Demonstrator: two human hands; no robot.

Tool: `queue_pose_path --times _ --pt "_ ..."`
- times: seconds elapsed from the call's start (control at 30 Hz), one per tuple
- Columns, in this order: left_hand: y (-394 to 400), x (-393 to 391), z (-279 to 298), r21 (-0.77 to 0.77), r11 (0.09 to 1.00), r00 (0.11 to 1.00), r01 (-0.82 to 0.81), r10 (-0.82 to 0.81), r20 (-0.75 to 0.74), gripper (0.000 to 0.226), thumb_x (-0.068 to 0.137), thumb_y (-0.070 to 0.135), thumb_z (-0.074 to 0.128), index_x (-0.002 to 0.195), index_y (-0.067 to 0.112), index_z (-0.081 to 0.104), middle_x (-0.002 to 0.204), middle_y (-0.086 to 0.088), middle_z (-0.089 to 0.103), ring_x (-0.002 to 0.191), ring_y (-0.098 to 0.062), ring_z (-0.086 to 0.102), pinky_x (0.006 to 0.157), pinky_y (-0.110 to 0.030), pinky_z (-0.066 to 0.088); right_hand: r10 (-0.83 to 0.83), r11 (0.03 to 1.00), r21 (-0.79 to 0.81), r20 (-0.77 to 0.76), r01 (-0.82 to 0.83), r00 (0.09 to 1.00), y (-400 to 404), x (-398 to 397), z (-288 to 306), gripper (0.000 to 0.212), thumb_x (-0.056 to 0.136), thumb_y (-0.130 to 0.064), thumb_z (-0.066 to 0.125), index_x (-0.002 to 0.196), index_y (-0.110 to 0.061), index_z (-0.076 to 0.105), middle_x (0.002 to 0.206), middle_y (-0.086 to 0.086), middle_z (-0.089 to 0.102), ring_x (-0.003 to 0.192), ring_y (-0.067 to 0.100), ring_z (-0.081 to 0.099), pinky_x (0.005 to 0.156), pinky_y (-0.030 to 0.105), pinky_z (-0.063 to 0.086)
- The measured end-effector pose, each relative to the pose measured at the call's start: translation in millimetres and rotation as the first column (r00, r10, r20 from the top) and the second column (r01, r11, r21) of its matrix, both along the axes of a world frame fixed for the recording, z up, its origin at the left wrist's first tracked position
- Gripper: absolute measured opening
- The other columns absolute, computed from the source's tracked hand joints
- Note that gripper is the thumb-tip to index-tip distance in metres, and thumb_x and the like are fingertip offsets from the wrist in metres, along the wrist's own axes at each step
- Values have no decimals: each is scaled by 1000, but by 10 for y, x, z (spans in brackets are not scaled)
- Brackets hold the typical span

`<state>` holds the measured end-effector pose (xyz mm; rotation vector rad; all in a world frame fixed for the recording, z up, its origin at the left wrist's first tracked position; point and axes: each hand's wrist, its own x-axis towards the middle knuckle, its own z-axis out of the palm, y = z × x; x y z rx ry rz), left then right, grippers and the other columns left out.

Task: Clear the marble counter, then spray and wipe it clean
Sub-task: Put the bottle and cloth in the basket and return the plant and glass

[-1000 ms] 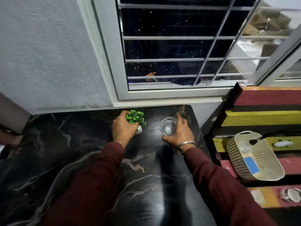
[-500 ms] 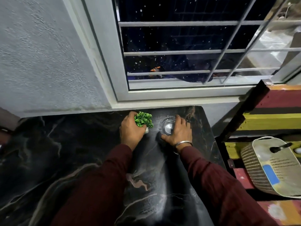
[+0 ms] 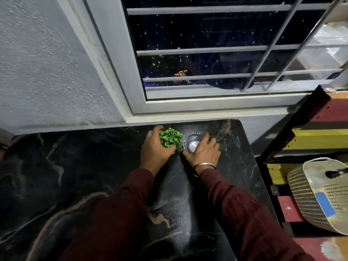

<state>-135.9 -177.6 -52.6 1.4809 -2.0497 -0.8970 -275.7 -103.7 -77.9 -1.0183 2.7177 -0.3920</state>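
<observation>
A small green potted plant [image 3: 171,138] and a clear glass bowl [image 3: 191,143] stand side by side at the far edge of the black marble counter [image 3: 79,178], just below the window sill. My left hand [image 3: 154,150] is wrapped around the plant's pot, which is mostly hidden by my fingers. My right hand [image 3: 203,152] is curled around the right side of the glass bowl. Both sleeves are dark red, and a metal bangle sits on my right wrist.
A barred window [image 3: 216,53] and grey wall rise right behind the counter. To the right, past the counter's edge, striped colourful shelves [image 3: 318,136] hold a woven plastic basket [image 3: 318,194] containing a black-handled item and a blue object.
Both hands have slid the plant and the glass bowl farther back toward the wall and closer together. The view has shifted left and downward.
</observation>
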Motion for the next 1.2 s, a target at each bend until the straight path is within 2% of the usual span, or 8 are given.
queue_pose_path --times 0.1,0.2,0.33,0.5,0.63,0.87,1.03,1.2 --pt "103 159 -103 156 986 983 52 -23 -183 120 64 39 98 162 24 30 150 0 42 126 -14 54 106 -30 48 1 1000 -7 24 -1 1000 21 -16 -17 114 60 -67 71 145 -10 21 131 19 42 119 37 42 97 47 40" --pt "178 374 -338 268 963 977 12 47 -210 134 60 37 102 166 27 21 165 0 32 140 -15 47 115 -34 43 38 999 -3 57 -38 998 68 -48 -17 123 59 -69 72 149 -13 11 134 18 38 122 36 39 97 48 40" --pt "101 471 -602 216 975 996 43 -26 -82 117 63 23 100 161 24 36 153 -5 51 141 -24 49 119 -46 42 145 989 15 71 -146 987 131 -116 -77 125 58 -64 76 150 -19 5 147 15 28 127 37 36 100 48 39" --pt "-183 345 -592 171 965 980 199 -199 -19 109 56 52 87 155 26 49 148 -2 58 135 -28 55 116 -45 44 240 971 9 51 -241 969 142 -245 -112 111 65 -60 75 150 -26 13 155 6 23 129 37 37 101 48 40" --pt "-222 234 -591 176 970 986 165 -160 -42 83 53 57 87 127 22 72 121 -1 74 114 -29 67 102 -45 54 240 970 -25 21 -240 970 143 -262 -113 107 64 -61 74 149 -23 21 152 5 30 122 36 42 99 44 41" --pt "-281 177 -697 140 986 996 90 -87 -24 88 48 73 80 125 31 71 103 -4 77 103 -24 71 90 -44 60 182 983 -22 2 -182 983 -22 -181 -127 113 64 -62 74 149 -12 19 150 10 32 123 35 42 101 42 38" --pt "-229 97 -641 92 995 999 35 -37 19 77 62 46 98 131 24 70 104 -12 73 106 -31 64 92 -41 56 153 988 -28 -23 -153 988 6 -167 -122 115 64 -64 73 149 -11 19 150 10 32 124 33 41 101 42 39" --pt "-218 74 -688 105 994 1000 -5 2 27 79 65 48 96 136 27 67 107 -11 74 106 -30 64 94 -41 55 146 989 -16 -27 -146 989 2 -165 -115 116 62 -66 73 149 -12 18 148 8 33 120 32 42 97 42 41"
